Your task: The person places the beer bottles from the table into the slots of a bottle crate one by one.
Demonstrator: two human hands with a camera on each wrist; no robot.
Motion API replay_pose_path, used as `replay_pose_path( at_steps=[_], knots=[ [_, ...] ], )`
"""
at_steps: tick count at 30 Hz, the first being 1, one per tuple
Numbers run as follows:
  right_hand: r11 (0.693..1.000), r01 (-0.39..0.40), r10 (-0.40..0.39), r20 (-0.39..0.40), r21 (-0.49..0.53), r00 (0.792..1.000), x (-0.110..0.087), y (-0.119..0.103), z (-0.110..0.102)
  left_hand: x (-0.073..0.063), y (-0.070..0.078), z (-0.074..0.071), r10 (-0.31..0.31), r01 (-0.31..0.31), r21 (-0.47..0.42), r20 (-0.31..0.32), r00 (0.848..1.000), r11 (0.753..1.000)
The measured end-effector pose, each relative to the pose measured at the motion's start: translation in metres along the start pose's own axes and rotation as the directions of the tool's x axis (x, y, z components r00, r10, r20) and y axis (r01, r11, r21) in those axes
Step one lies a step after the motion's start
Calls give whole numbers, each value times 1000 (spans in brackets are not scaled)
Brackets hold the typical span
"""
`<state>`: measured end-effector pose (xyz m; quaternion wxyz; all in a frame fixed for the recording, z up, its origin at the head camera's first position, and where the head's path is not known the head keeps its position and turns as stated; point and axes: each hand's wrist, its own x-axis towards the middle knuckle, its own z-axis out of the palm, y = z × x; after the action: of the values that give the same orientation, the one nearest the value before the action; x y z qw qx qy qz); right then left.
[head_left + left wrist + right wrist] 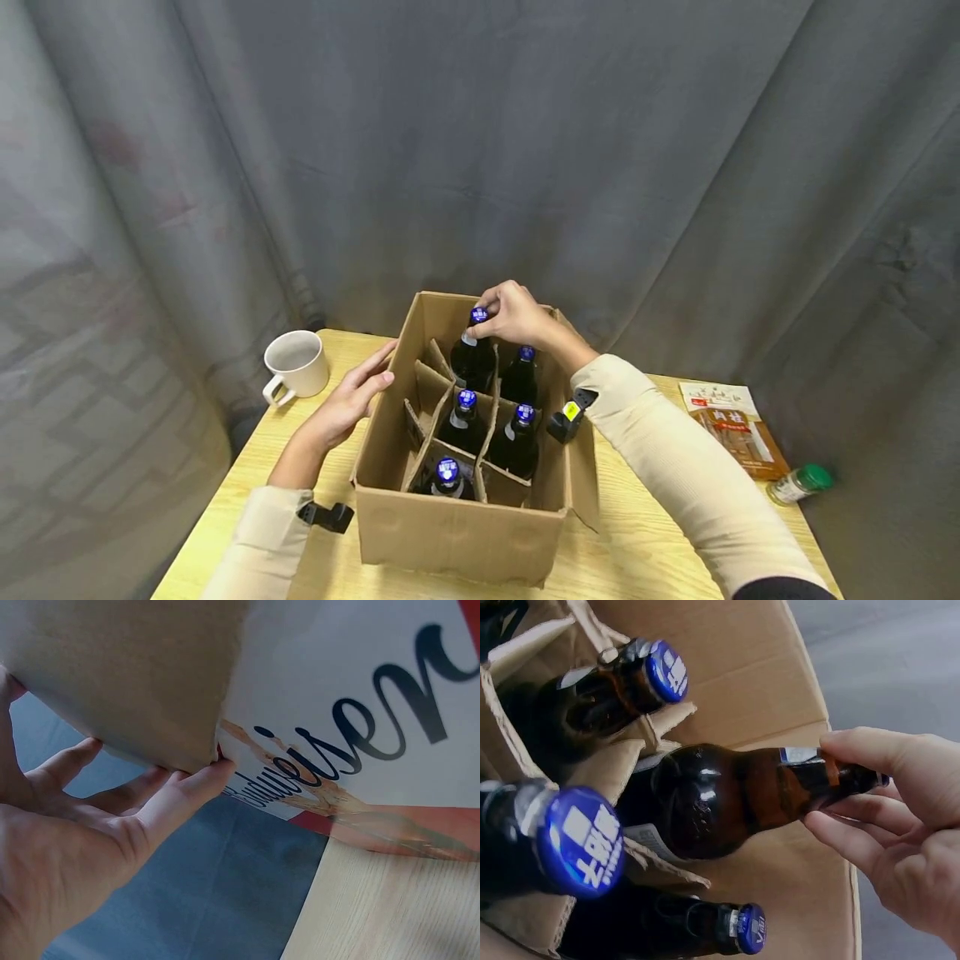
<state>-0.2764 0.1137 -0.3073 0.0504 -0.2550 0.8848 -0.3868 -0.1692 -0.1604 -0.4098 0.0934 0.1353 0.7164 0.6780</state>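
Note:
A cardboard carton (457, 533) with inner dividers stands on the table and holds several dark beer bottles with blue caps. My right hand (516, 315) pinches the neck of a beer bottle (472, 360) in the far row; in the right wrist view that brown bottle (712, 802) sits higher than its neighbours, its lower end hidden among the dividers. My left hand (351, 407) rests against the carton's left side with fingers extended. In the left wrist view its fingertips (217, 774) touch the edge of a brown flap (142, 675) beside the printed "Budweiser" panel (352, 705).
A white mug (296, 364) stands on the wooden table (637, 533) left of the carton. At the right lie a brown-and-white packet (738, 429) and a green-capped jar (801, 483). A grey curtain (480, 150) hangs behind the table.

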Motion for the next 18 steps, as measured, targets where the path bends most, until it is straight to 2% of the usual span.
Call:
replay_pose_path(
  at_steps=[6,11,15,18],
  knots=[
    [995,-34,35,11,-91,999,5,3,6,4,0,1,14,-14,-5,4,1000,1000],
    [978,-53,64,50,-204,997,3,13,16,7,1,7,18,-18,-16,15,1000,1000],
    [953,-29,62,99,-303,993,1,18,23,8,1,10,16,-16,-24,28,999,1000],
    [942,-14,55,111,-336,992,0,17,24,8,2,9,7,-7,-26,23,1000,1000]
  ],
)
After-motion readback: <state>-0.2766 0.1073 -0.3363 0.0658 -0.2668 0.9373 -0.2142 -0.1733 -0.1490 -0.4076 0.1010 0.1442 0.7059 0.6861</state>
